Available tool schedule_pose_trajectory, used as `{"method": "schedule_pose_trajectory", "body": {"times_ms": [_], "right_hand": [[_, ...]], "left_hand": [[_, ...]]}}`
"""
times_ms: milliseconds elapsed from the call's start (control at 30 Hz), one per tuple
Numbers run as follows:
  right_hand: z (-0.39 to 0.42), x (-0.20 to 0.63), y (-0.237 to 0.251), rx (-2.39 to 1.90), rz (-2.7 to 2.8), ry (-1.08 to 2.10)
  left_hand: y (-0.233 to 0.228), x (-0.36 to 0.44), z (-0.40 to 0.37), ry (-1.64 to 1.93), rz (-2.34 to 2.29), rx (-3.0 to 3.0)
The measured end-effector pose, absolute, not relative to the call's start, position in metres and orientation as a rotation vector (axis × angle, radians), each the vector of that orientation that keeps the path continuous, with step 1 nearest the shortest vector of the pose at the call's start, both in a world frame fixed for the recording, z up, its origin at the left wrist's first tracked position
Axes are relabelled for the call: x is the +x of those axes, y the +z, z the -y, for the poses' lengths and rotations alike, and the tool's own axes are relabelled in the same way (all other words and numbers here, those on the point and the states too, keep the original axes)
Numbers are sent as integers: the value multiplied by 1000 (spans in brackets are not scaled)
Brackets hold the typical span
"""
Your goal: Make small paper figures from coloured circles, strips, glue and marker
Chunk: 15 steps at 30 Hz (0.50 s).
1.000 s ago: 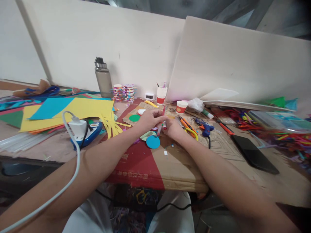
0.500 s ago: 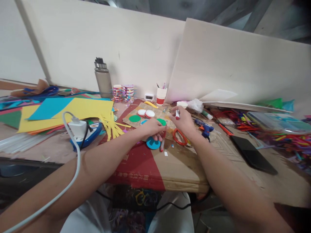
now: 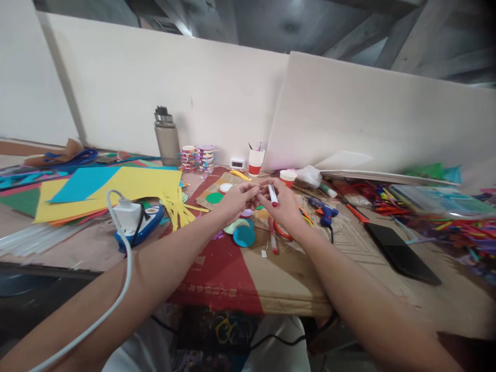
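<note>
My right hand (image 3: 285,207) holds a white marker with a red end (image 3: 273,196) above the cardboard sheet (image 3: 294,268). My left hand (image 3: 237,199) meets it from the left, with its fingertips pinched at the marker's upper end. Below the hands a red pen (image 3: 273,242) lies on the cardboard beside a blue paper circle (image 3: 244,236). A green paper circle (image 3: 214,198) lies further back, and an orange scissors handle (image 3: 279,233) shows under my right wrist.
A grey bottle (image 3: 167,142), stacked tape rolls (image 3: 197,157) and a cup of pens (image 3: 256,161) stand at the back wall. Yellow and blue paper sheets (image 3: 116,186) and a white charger (image 3: 126,214) lie left. A blue glue gun (image 3: 324,212), a black tablet (image 3: 401,253) and coloured sticks (image 3: 445,222) lie right.
My left hand let go of the red pen, which now lies on the cardboard, and rose to meet my right hand. My right hand brought the white marker back toward the middle.
</note>
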State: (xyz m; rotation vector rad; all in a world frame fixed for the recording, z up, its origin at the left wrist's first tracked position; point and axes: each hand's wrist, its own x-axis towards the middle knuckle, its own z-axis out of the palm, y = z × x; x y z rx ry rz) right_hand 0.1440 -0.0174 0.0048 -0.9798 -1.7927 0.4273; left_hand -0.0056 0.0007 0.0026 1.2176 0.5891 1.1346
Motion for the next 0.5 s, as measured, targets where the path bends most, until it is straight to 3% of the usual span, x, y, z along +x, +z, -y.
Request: {"method": "schedule_pose_trajectory", "body": {"times_ms": [267, 500], "right_hand": [[19, 142, 8, -935, 1686, 427], [25, 139, 14, -737, 1466, 756]], "left_hand": [[9, -10, -2, 1249, -666, 1092], [17, -16, -5, 1309, -618, 917]]}}
